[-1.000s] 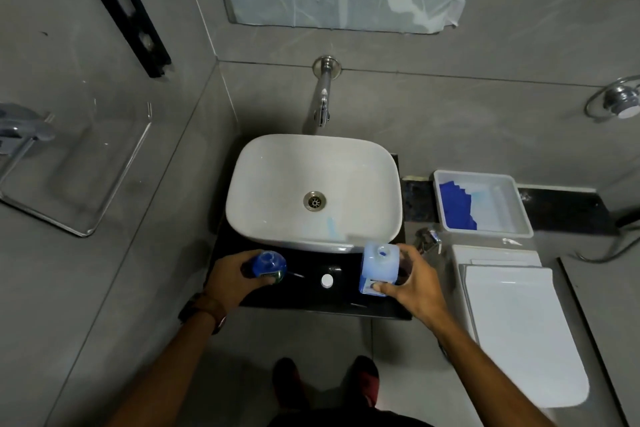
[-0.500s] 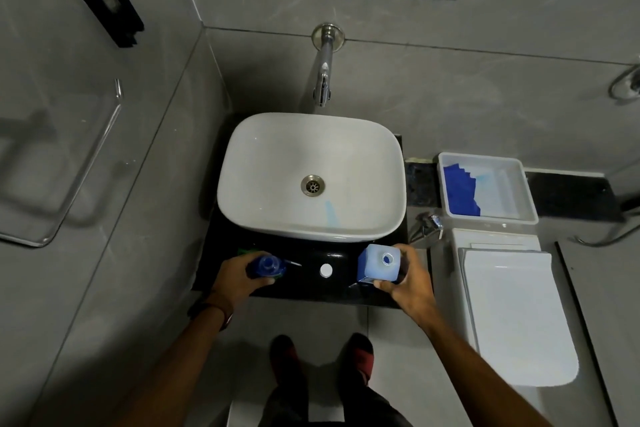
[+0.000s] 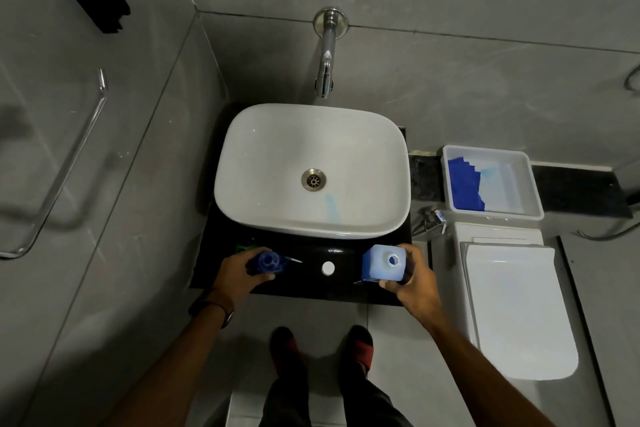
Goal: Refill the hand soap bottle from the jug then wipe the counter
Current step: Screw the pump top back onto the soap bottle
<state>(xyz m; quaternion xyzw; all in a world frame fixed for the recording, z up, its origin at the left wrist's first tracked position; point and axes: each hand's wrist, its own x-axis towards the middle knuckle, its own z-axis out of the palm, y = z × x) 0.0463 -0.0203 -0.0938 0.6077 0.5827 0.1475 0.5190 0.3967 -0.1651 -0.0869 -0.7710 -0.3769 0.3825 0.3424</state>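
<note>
On the black counter [image 3: 304,284] in front of the white basin, my left hand [image 3: 239,272] grips a small blue soap bottle [image 3: 267,262] whose neck is uncapped. My right hand [image 3: 412,279] grips the square pale-blue jug [image 3: 382,263], which stands upright with its mouth uncapped. A white cap [image 3: 328,268] lies on the counter between the two. Something green [image 3: 244,248] and a thin tube [image 3: 292,259] lie by the bottle, partly hidden by my left hand.
The white basin [image 3: 311,135] sits under a wall tap [image 3: 325,55]. A white tub [image 3: 533,198] with blue cloths [image 3: 462,184] stands on a ledge at the right, above the closed toilet [image 3: 512,308]. A glass shelf [image 3: 69,163] juts from the left wall.
The camera has tilted down and the view has shifted. Both hands keep their hold on the bottle and the jug, and the jug now stands more upright on the counter.
</note>
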